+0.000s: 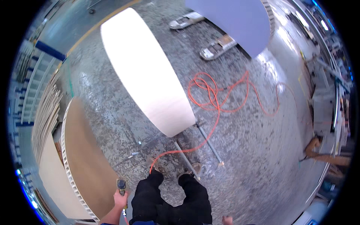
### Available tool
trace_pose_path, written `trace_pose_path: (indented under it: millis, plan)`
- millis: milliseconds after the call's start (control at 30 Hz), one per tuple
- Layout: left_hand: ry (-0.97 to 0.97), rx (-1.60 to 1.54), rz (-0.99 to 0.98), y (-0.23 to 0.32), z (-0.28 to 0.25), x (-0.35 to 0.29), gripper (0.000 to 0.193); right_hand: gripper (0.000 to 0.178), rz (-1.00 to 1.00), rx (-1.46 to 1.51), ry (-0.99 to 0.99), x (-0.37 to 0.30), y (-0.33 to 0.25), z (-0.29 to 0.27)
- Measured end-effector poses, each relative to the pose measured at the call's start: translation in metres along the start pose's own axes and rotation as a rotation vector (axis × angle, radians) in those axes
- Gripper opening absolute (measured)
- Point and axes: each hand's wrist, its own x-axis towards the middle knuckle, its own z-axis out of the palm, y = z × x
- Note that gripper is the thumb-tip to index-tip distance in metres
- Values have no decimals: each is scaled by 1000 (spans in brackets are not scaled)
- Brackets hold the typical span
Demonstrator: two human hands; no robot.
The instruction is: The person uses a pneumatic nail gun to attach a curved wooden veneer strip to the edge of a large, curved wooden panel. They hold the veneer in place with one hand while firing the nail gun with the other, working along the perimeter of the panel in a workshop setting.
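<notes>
My left hand [120, 198] is closed around a compact black-and-yellow air tool [121, 184], held low beside my left leg. A hose fitting and a short piece of pinkish hose hang below its grip. Just to the left of this hand is a brown curved panel [84, 157] with a pale slatted edge. My right hand [227, 220] shows only in part at the lower edge, over the floor, and its fingers are too cut off to read. In front of my feet a long white panel [150, 78] with bowed sides lies raised on metal bars [210, 145].
An orange hose [217, 108] loops over the grey floor and runs between my feet. A purplish curved panel [236, 22] rests at the far right, near two metal forks [217, 48]. Stacked boards [47, 116] line the left. Benches and a brown bent piece [326, 157] stand at right.
</notes>
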Motion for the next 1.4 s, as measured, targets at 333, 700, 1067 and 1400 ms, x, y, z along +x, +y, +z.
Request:
trace_pose_path:
  millis: [333, 700, 1067, 1400]
  plan:
    - [183, -132, 132, 84, -124, 125, 42, 47, -1271, -79, 248, -196, -508, 55]
    - [-15, -448, 280, 152, -319, 301, 39, 64, -1633, -801, 556, -334, -978, 220]
    - [-26, -396, 449, 387, -539, 516, 37, 69, -1650, -1072, 295, -371, -1171, 270]
    - [-364, -357, 275, 584, -642, 738, 43, 77, -1461, -1235, 157, -346, -1346, 387]
